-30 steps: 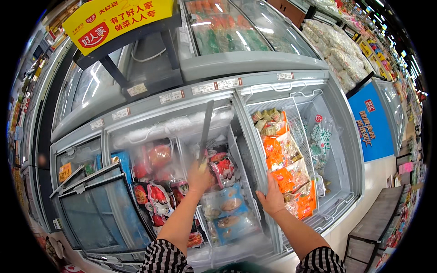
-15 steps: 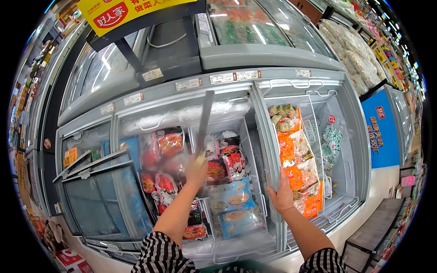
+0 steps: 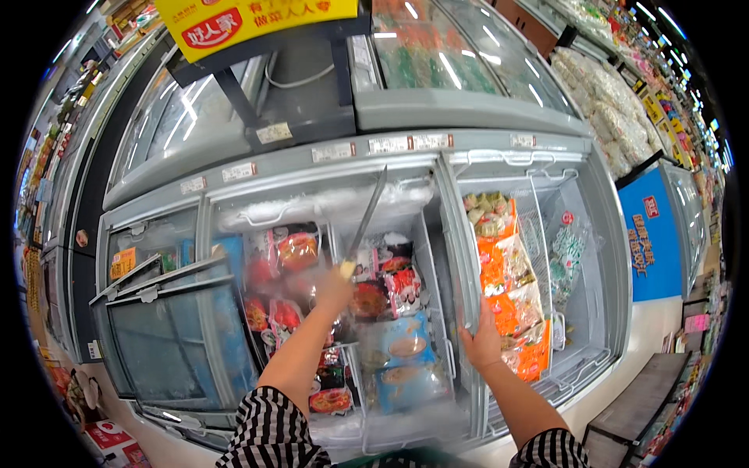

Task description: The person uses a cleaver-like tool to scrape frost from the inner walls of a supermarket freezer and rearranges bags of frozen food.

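My left hand [image 3: 334, 292] is closed around the pale yellow handle of a long, narrow scraper-like blade [image 3: 370, 207], slightly blurred. The blade slants up and to the right, its tip near the frost [image 3: 316, 199] along the freezer's back wall; I cannot tell if it touches. Below are frozen-food bags [image 3: 298, 251] in red and black, and pale blue bags [image 3: 399, 341] in wire baskets. My right hand [image 3: 482, 343] rests with its fingers along the grey divider [image 3: 459, 234] between two freezer sections, thumb spread to the left.
Sliding glass lids [image 3: 168, 343] are stacked askew at the left. Right of the divider, orange bags [image 3: 493, 264] fill a basket, with a clear green-printed bag [image 3: 568, 253] beside it. A yellow sign [image 3: 261, 27] stands on a black frame behind. A blue panel [image 3: 654, 242] stands at the right.
The blade has tipped further right, its end now lower in the picture. My right hand stays on the divider. The whole view has shifted slightly, the freezer's back edge sitting lower.
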Tool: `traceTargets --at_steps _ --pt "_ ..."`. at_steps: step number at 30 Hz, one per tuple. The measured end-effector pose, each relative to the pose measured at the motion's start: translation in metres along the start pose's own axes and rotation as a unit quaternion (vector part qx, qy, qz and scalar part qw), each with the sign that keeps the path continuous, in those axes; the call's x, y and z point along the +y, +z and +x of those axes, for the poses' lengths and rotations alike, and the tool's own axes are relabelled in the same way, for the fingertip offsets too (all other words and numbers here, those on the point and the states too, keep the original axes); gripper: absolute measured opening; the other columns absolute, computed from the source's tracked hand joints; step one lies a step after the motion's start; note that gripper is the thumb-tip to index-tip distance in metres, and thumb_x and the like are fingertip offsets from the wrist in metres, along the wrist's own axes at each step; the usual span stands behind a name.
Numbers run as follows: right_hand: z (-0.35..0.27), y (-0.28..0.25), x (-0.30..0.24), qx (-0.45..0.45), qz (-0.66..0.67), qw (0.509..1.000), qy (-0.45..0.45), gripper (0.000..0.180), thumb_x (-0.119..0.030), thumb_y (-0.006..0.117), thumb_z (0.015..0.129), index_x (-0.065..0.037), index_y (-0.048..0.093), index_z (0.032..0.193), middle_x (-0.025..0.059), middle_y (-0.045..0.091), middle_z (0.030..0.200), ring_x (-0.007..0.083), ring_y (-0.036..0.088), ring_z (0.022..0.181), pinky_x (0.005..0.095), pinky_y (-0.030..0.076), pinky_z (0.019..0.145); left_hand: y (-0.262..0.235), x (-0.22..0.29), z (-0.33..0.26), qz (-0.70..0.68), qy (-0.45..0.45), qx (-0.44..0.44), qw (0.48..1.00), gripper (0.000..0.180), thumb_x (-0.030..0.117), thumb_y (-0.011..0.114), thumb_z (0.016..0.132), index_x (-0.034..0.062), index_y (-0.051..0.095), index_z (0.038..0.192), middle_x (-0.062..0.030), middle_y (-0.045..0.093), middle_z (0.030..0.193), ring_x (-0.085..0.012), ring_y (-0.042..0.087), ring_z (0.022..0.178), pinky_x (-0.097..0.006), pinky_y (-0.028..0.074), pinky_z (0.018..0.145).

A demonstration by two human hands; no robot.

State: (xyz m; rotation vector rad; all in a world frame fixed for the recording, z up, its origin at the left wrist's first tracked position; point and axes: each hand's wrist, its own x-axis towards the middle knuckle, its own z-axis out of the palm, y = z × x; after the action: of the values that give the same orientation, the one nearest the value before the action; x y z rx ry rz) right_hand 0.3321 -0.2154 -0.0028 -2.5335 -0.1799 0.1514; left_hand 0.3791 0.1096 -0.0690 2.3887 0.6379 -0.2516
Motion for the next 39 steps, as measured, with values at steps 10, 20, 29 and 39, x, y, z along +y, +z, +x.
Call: traceTargets --at_steps 10,20,29,39 --pt "-0.003 -0.004 -0.005 -0.033 0.008 0.999 0.037 0.081 -0.017 0.064 0.078 -0.006 0.015 0.141 0.0264 0.036 0.13 0.0425 0.042 0.115 0.0426 0.042 0.091 -0.009 -0.015 -0.009 0.038 0.144 0.069 0.987 0.036 0.019 0.066 0.069 0.0034 0.057 0.101 -0.0208 0.063 0.091 -0.0383 0.06 0.087 -0.042 0.048 0.076" --pt "-0.003 -0.002 0.0 -0.02 0.008 1.0 0.019 0.083 -0.019 0.065 0.077 -0.006 0.014 0.141 0.0268 0.036 0.13 0.0433 0.044 0.113 0.044 0.042 0.09 -0.044 0.002 -0.019 -0.017 0.178 0.104 0.978 0.034 0.02 0.065 0.071 0.006 0.056 0.102 -0.0194 0.064 0.082 -0.0372 0.062 0.081 -0.044 0.048 0.071" --pt "-0.003 -0.004 -0.004 -0.023 0.015 0.999 0.035 0.082 -0.018 0.065 0.077 -0.007 0.015 0.141 0.026 0.037 0.13 0.0424 0.045 0.112 0.0438 0.042 0.089 -0.062 0.021 -0.027 0.041 0.062 0.053 0.996 0.03 0.018 0.063 0.069 0.0051 0.056 0.095 -0.021 0.063 0.085 -0.0392 0.06 0.084 -0.046 0.047 0.074" --pt "-0.003 -0.002 -0.002 -0.01 0.004 1.0 0.007 0.081 -0.016 0.064 0.077 -0.006 0.015 0.141 0.0271 0.038 0.128 0.0427 0.044 0.112 0.0439 0.042 0.09 -0.073 0.0 -0.002 0.09 0.051 0.023 0.994 0.033 0.016 0.062 0.068 0.0035 0.056 0.098 -0.0208 0.062 0.087 -0.039 0.06 0.083 -0.046 0.047 0.075"
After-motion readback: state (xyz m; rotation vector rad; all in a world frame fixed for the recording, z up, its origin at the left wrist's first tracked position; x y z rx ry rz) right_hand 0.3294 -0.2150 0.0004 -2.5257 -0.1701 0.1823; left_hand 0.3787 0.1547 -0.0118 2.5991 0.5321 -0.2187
